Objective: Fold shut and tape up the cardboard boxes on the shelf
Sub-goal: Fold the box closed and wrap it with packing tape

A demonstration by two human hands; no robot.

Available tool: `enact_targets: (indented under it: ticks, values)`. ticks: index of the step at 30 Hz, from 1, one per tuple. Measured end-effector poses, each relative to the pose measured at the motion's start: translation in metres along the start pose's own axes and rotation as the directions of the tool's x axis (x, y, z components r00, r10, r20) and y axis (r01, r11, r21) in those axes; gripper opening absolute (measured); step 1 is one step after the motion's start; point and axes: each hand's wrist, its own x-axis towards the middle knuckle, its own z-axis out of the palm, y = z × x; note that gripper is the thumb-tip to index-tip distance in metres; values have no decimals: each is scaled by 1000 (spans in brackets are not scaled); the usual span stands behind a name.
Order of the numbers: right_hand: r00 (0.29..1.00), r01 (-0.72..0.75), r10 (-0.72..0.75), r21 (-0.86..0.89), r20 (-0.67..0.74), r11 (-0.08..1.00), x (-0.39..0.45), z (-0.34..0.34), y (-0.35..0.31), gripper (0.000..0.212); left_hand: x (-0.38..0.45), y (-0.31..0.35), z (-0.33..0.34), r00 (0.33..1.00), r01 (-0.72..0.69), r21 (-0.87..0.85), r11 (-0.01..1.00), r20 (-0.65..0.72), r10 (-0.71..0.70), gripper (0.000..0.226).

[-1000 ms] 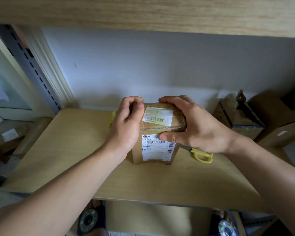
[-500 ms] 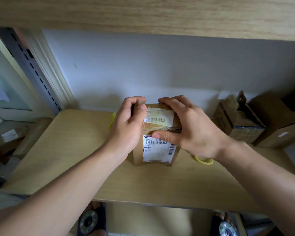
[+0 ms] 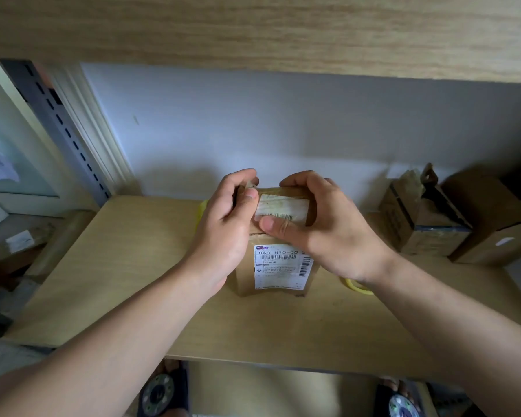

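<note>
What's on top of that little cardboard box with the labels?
Both hands: the left hand grips its left top edge, the right hand presses the top of the box, thumb on a barcode label. The rest is covered.

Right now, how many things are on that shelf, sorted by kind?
Cardboard boxes: 3, the labelled box both hands hold, the torn-open box, and the far-right box.
Scissors: 1, only the yellow handle showing.
Yellow object: 1, a sliver behind the left hand; cannot tell what it is.
Hands: 2, counting the right hand.
Total: 7.
</note>
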Motion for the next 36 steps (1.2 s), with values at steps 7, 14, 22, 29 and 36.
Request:
enact_targets:
  ticks: [7,14,22,29,36]
  values:
    - [983,56,-53,-9,176,998,6,-17,6,77,1,0,-2,999,8,-9,1000,37,-7,50]
    - [915,44,-72,80,398,996,11,-48,8,69,-2,0,-2,999,0,32,999,33,-1,34]
    - [983,-26,-2,149,183,988,5,-22,2,69,-5,-4,0,999,-42,92,995,-21,44,43]
    - [998,-56,57,-96,6,994,2,-1,-10,75,-4,-2,3,999,-32,76,997,-18,34,34]
    - [985,-13,26,-78,168,997,7,-20,-8,66,-1,-1,-8,992,-36,56,998,125,28,46]
